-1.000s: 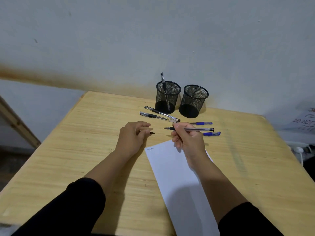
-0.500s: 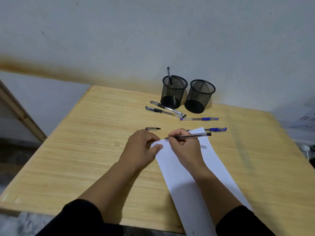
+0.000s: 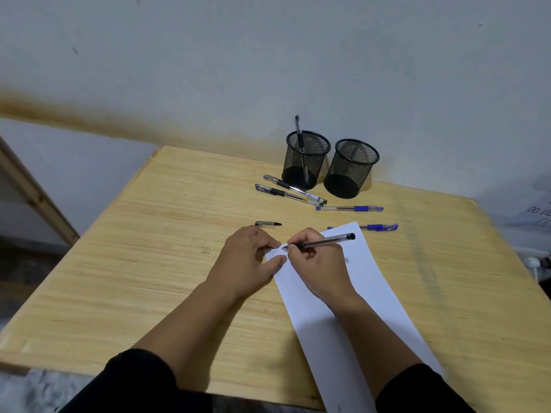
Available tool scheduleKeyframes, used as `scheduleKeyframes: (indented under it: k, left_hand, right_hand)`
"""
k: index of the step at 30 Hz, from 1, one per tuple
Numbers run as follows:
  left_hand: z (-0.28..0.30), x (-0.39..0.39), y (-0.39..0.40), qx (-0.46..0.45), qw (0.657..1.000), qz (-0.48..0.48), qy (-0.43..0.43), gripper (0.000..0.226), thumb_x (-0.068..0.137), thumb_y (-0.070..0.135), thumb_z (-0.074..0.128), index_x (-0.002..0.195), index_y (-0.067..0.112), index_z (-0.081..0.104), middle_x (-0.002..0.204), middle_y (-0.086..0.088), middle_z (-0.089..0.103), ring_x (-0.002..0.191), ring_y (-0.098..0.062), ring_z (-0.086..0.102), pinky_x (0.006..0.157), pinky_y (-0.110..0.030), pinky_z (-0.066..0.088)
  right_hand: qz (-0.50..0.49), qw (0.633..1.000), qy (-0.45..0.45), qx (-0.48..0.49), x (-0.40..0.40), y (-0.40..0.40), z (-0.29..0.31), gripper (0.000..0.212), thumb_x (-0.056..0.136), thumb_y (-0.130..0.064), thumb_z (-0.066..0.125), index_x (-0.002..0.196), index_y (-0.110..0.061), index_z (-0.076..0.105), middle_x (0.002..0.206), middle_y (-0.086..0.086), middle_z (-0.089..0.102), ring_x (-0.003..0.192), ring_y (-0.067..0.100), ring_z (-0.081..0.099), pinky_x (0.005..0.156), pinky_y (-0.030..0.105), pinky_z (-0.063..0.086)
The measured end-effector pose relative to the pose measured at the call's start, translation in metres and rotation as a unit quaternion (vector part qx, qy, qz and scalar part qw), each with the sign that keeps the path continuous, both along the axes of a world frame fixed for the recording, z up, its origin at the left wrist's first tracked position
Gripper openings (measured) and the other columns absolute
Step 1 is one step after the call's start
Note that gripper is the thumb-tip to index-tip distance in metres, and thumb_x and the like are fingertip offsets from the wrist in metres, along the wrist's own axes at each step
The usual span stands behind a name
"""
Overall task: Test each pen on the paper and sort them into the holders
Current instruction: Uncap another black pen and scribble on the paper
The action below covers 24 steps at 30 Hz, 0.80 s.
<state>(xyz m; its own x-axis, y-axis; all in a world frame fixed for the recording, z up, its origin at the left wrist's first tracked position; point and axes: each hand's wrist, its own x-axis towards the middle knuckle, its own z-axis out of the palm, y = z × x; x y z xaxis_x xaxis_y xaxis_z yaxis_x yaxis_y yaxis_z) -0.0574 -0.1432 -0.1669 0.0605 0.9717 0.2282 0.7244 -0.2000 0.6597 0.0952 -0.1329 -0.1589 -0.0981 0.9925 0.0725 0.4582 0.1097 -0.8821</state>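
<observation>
Right hand is gripping a clear black-ink pen in a writing hold, fingers curled round the barrel, tip touching the top-left corner of the white paper, barrel end pointing away to the right. Small ink scribbles are showing on that corner. Left hand is lying flat-ish just left of the pen tip, thumb and forefinger pressing down on the paper corner, holding nothing. Loose black pen cap is lying on the wooden table just beyond the left hand, off the paper. One blue pen is lying past the paper's far edge, its left end tucked under or touching that edge, cannot tell which. A second blue pen is lying farther beyond the paper. Two black pens are lying side by side beyond that, near the holders. Left mesh holder is standing at the far table edge, well beyond the paper, with one black pen sticking up in it. Right mesh holder is standing just beside it.
</observation>
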Motion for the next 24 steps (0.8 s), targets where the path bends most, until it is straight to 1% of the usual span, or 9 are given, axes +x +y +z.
scheduleKeyframes:
  k: [2,4,7,10,13,16,19,24]
  left_hand:
    - [0.0002,0.0007,-0.0004,0.002,1.000,-0.002,-0.002,0.026,0.074,0.031,0.071,0.098,0.019,0.071,0.088,0.011,0.056,0.087,-0.005,0.050,0.070,-0.005,0.032]
    - [0.0002,0.0011,-0.0006,0.004,1.000,-0.003,-0.004,0.026,0.074,0.031,0.071,0.097,0.019,0.071,0.088,0.010,0.056,0.086,-0.005,0.050,0.069,-0.005,0.032]
    - [-0.0008,0.0012,-0.0003,0.006,1.000,-0.004,-0.002,0.027,0.074,0.031,0.072,0.098,0.017,0.071,0.091,0.006,0.060,0.087,-0.007,0.050,0.069,-0.005,0.031]
    - [-0.0015,0.0016,-0.0002,0.002,1.000,-0.001,-0.003,0.028,0.074,0.031,0.072,0.099,0.017,0.072,0.094,0.004,0.062,0.089,-0.008,0.052,0.070,-0.006,0.032]
    - [-0.0018,0.0014,-0.0001,0.003,1.000,-0.001,0.000,0.029,0.074,0.032,0.071,0.099,0.018,0.071,0.094,0.004,0.062,0.090,-0.008,0.052,0.070,-0.007,0.032]
    - [-0.0012,0.0011,0.0000,0.006,1.000,0.001,0.000,0.030,0.074,0.032,0.072,0.100,0.017,0.071,0.095,0.005,0.062,0.090,-0.008,0.052,0.073,-0.014,0.036]
    - [-0.0015,0.0012,-0.0008,0.012,1.000,-0.001,0.006,0.030,0.074,0.032,0.071,0.101,0.018,0.071,0.094,0.005,0.061,0.088,-0.005,0.049,0.070,-0.009,0.032]
    - [-0.0016,0.0013,-0.0015,0.018,1.000,-0.007,0.011,0.030,0.075,0.033,0.069,0.104,0.023,0.069,0.093,0.008,0.061,0.088,-0.003,0.046,0.071,-0.004,0.030]
  right_hand:
    - [-0.004,1.000,-0.008,0.004,0.0003,0.0001,-0.0006,0.006,0.083,-0.010,0.060,0.080,-0.014,0.064,0.071,0.016,0.065,0.056,0.015,0.052,0.052,0.016,0.041]
    - [-0.004,1.000,-0.016,0.008,0.0004,-0.0001,-0.0003,0.005,0.083,-0.010,0.059,0.080,-0.013,0.063,0.069,0.016,0.065,0.055,0.009,0.050,0.051,0.016,0.040]
    - [-0.002,0.999,-0.030,0.013,-0.0002,-0.0007,0.0002,0.006,0.084,-0.011,0.058,0.081,-0.013,0.063,0.066,0.013,0.063,0.053,0.006,0.049,0.051,0.016,0.040]
    - [-0.009,0.999,-0.044,0.022,0.0007,-0.0013,0.0015,0.005,0.085,-0.010,0.058,0.081,-0.012,0.061,0.062,0.003,0.060,0.055,0.001,0.051,0.050,0.010,0.040]
    - [-0.010,0.999,-0.047,0.024,0.0007,-0.0015,0.0020,0.006,0.085,-0.011,0.058,0.082,-0.014,0.062,0.068,0.005,0.064,0.056,0.004,0.052,0.050,0.008,0.040]
    - [-0.017,0.998,-0.052,0.029,0.0003,-0.0007,0.0019,0.005,0.087,-0.013,0.057,0.085,-0.014,0.062,0.069,0.003,0.064,0.057,0.002,0.054,0.050,0.006,0.040]
    - [-0.016,0.998,-0.052,0.029,-0.0001,0.0000,0.0017,0.005,0.086,-0.011,0.057,0.084,-0.013,0.061,0.064,-0.002,0.059,0.057,-0.005,0.052,0.050,0.006,0.040]
    - [-0.013,0.998,-0.057,0.039,-0.0008,-0.0002,0.0025,0.005,0.087,-0.011,0.056,0.084,-0.013,0.059,0.063,-0.004,0.057,0.058,-0.007,0.052,0.050,0.005,0.040]
